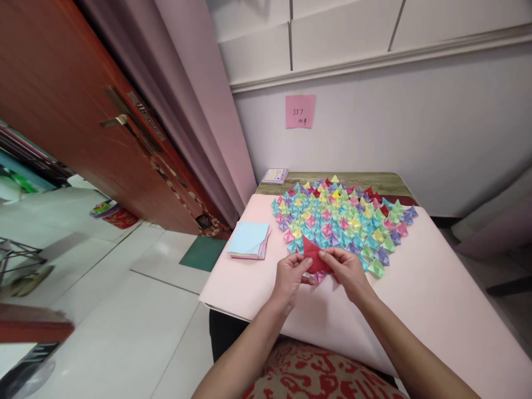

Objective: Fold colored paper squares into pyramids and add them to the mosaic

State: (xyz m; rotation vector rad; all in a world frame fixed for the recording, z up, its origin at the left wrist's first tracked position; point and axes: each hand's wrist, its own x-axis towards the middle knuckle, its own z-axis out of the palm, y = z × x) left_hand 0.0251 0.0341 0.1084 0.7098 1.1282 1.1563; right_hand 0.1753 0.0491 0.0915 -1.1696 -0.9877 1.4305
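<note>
Both hands hold one folded red paper [312, 251] just above the near edge of a big patch of small folded paper pieces [343, 219] in many colours. My left hand [291, 274] pinches the red paper's lower left side. My right hand [347, 269] pinches its right side with thumb and fingers closed. The pieces lie close together on a pale pink sheet [415, 288] that covers the table. A stack of square paper sheets [249, 240], light blue on top, lies on the sheet to the left of my left hand.
A small printed pack [275, 175] lies at the table's far left corner by the wall. A pink note [300, 111] is stuck on the wall. A brown door [83, 122] and a curtain [187, 100] stand at left. A red patterned cushion [324, 374] is below my arms.
</note>
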